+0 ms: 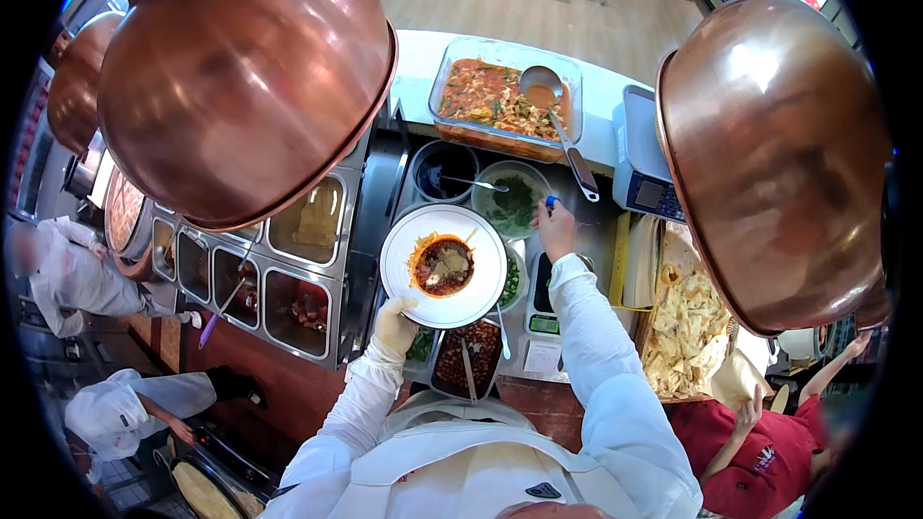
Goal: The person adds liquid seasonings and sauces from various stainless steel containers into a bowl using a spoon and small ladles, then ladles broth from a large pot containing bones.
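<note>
My left hand (pixel 396 326), in a pale glove, grips the lower left rim of a wide white bowl (pixel 395 267). In the bowl lie pale shreds, dark red sauce and a mound of grey-brown powder. My right hand (pixel 555 227) is bare and closed on a small blue object (pixel 551 202), perhaps a utensil's handle end. It is at the right edge of a round tub of chopped green herbs (pixel 513 194). A thin spoon (pixel 476 182) reaches across this tub and a tub of dark liquid (pixel 433 171). Chopped green onions (pixel 513 280) show partly behind the bowl.
A glass tray of red stew (pixel 469 90) with a ladle (pixel 541 86) stands ahead. Copper lamp shades (pixel 245 79) (pixel 771 158) hang on both sides. Steel food pans (pixel 297 310) are left; a scale (pixel 642 151) and cut flatbread (pixel 685 331) are right. Co-workers (pixel 757 447) stand on both sides.
</note>
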`<state>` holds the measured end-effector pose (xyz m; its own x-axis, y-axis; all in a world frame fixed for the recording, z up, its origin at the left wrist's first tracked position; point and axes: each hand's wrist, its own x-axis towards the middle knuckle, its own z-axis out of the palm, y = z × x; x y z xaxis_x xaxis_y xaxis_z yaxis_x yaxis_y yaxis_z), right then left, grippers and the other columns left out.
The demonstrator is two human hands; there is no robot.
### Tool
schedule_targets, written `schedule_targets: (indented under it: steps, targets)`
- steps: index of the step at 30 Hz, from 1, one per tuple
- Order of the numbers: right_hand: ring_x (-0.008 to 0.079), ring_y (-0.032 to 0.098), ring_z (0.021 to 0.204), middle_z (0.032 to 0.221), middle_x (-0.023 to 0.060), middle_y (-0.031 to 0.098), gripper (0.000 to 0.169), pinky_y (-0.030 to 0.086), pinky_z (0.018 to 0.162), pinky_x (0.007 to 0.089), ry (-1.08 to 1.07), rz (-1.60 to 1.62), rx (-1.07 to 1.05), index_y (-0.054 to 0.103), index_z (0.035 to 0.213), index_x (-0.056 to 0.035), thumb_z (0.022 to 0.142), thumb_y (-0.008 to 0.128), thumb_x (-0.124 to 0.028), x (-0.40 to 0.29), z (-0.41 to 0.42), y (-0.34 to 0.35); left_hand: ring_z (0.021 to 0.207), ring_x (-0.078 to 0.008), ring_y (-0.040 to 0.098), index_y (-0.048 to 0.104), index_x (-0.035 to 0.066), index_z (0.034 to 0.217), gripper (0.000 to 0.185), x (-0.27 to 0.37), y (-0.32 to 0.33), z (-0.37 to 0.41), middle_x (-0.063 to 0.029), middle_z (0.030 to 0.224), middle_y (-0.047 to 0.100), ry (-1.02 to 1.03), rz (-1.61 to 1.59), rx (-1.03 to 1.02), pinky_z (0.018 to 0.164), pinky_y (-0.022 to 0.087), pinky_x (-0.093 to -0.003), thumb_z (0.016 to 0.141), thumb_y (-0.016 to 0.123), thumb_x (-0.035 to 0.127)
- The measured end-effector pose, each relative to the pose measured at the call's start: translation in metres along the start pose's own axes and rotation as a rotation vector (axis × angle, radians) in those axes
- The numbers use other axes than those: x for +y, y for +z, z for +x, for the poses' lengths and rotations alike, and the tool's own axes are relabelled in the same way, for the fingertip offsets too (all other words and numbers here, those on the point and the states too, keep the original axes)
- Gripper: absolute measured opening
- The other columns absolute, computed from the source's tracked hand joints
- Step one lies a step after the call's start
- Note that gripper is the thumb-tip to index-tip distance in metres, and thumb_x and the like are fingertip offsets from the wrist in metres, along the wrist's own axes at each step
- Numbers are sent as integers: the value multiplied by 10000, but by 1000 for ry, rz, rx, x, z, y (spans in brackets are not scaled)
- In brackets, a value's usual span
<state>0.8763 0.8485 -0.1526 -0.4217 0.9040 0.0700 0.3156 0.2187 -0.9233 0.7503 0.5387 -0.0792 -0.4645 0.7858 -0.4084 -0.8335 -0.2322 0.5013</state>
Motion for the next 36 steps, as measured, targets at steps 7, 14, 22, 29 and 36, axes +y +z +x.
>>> schedule_targets:
  steps: [7, 14, 22, 29, 36]
  targets:
    - [211, 622, 547, 658, 133, 615, 177, 473, 522, 332, -371, -330, 75, 601, 867, 27, 895, 550, -140, 2, 5, -21, 1184, -273, 500, 409, -28, 1302, 615, 1, 1, 1, -132, 1277, 517, -11, 13, 3, 1018, 390, -378, 700, 519, 35]
    - [175, 614, 528, 660, 105, 604, 177, 487, 489, 278, 143, 191, 133, 562, 877, 41, 919, 529, -127, 13, -12, -1, 1150, -260, 525, 435, -45, 1271, 577, -6, -11, 5, -142, 1243, 536, -17, 48, 64, 988, 414, -359, 706, 513, 47]
    - [168, 601, 491, 662, 101, 600, 167, 493, 445, 264, 216, 337, 191, 549, 876, 35, 920, 525, -124, -2, -17, -17, 1092, -248, 563, 450, -38, 1257, 556, -10, -13, 11, -134, 1203, 557, -55, 73, 67, 934, 454, -339, 719, 509, 91]
    - [166, 608, 489, 641, 102, 601, 177, 496, 438, 261, 170, 273, 196, 550, 850, 32, 923, 517, -125, -29, -22, -39, 1142, -280, 532, 409, -41, 1290, 571, -16, -10, 16, -157, 1252, 519, -93, 28, 27, 972, 444, -379, 736, 483, 79]
    - [156, 604, 475, 639, 95, 602, 174, 494, 432, 254, 89, 246, 188, 552, 841, 28, 917, 532, -127, -62, -20, -63, 1156, -294, 520, 402, -46, 1293, 566, -22, -2, 23, -173, 1268, 503, -112, 1, -35, 978, 441, -396, 742, 469, 65]
